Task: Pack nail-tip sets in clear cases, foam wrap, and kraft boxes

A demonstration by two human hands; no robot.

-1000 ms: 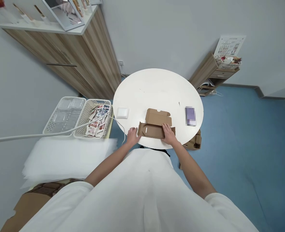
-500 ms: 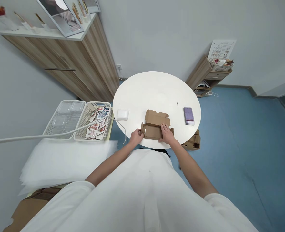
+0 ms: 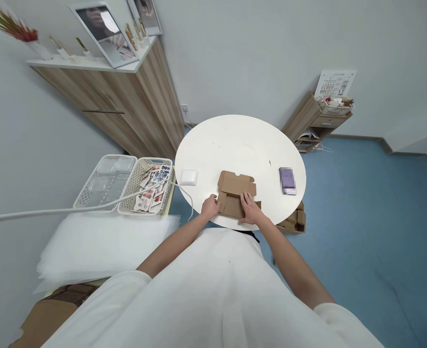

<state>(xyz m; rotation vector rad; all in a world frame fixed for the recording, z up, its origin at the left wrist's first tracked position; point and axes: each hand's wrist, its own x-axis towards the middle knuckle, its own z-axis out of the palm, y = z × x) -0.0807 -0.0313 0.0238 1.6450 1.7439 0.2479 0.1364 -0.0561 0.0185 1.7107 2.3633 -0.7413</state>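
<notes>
A partly folded brown cardboard box (image 3: 237, 184) lies on the white round table (image 3: 235, 133) near its front edge, the lid panel laid back and side flaps sticking up. At its left end my left hand (image 3: 211, 207) is closed with the fingertips on the side flap. My right hand (image 3: 250, 209) rests over the right part of the tray with its fingers stretched out and apart. A small white packet (image 3: 189, 177) is left of the box. Over on the right side of the table sits a purple pack (image 3: 287, 181), blurred by pixels.
Left of the table are a white basket of printed cards (image 3: 150, 191), a basket of clear plastic cases (image 3: 106, 181) and a stack of white sheets (image 3: 104, 246). A white cable (image 3: 100, 205) crosses above them. Cardboard boxes (image 3: 295, 221) stand below the table's right edge.
The left side flap has folded inward from its more open position, with my left hand against it. My right hand stays on the box. The whole view has shifted slightly.
</notes>
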